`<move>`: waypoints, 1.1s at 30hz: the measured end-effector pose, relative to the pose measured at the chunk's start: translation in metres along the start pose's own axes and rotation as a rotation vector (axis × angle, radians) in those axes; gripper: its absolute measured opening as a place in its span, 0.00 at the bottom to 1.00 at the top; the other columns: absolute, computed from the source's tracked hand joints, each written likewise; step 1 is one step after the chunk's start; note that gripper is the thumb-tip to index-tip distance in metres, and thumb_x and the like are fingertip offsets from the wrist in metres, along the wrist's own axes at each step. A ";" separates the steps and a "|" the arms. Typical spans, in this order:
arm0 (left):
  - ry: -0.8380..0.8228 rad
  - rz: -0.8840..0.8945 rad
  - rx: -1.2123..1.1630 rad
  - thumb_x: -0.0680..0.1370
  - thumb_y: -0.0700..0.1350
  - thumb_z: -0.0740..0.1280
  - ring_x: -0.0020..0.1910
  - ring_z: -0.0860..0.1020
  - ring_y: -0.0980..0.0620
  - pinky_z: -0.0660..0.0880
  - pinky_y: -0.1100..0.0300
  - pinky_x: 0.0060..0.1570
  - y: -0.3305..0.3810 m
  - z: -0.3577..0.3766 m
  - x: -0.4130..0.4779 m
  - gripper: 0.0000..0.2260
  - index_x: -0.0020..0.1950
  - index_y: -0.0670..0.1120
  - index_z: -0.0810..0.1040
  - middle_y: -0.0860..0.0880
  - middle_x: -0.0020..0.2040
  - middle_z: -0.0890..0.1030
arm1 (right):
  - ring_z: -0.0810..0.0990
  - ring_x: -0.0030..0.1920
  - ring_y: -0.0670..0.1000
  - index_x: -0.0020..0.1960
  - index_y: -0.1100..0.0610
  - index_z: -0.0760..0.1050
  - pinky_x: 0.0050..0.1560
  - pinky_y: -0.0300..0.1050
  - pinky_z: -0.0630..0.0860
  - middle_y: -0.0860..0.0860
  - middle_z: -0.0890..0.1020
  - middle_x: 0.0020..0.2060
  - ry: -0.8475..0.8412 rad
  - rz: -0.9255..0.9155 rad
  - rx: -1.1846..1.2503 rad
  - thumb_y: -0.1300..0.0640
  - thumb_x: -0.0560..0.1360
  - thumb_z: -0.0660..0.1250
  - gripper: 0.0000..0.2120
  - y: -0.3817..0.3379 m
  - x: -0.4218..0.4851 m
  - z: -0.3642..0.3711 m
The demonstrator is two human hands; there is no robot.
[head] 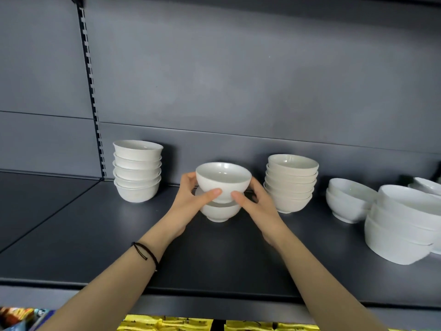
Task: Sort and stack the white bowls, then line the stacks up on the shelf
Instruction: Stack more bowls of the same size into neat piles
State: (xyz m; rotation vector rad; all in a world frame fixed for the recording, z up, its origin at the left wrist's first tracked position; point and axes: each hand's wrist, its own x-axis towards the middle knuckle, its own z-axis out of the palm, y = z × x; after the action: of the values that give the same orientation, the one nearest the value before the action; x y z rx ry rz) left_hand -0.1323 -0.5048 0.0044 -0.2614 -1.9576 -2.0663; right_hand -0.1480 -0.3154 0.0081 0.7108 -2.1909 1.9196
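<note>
A white bowl (pixel 223 179) is held between my left hand (pixel 191 201) and my right hand (pixel 256 204), thumbs on its near side. It sits in or just above a second white bowl (pixel 219 211) standing on the dark shelf (pixel 119 235). A stack of several white bowls (pixel 137 172) stands to the left near the back panel. Another stack of several bowls (pixel 291 183) stands just right of my right hand.
Further right stand a pair of nested bowls (pixel 348 200) and a stack of larger white bowls (pixel 401 225) near the front; more bowls (pixel 427 186) lie behind it. A slotted upright (pixel 91 91) rises at the back left. Yellow packets (pixel 167 324) fill the shelf below.
</note>
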 end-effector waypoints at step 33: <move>-0.254 0.039 0.224 0.67 0.51 0.79 0.59 0.77 0.62 0.76 0.70 0.51 0.029 0.047 -0.062 0.35 0.69 0.53 0.65 0.57 0.62 0.76 | 0.76 0.61 0.43 0.71 0.43 0.59 0.48 0.32 0.77 0.44 0.74 0.63 0.061 0.080 0.106 0.60 0.69 0.77 0.39 -0.040 -0.089 -0.036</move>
State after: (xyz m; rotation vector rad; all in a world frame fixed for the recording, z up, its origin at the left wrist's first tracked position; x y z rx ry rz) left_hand -0.0675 -0.4543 0.0152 -0.5309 -2.2893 -1.8435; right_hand -0.0594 -0.2615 0.0141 0.5799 -2.1254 2.0804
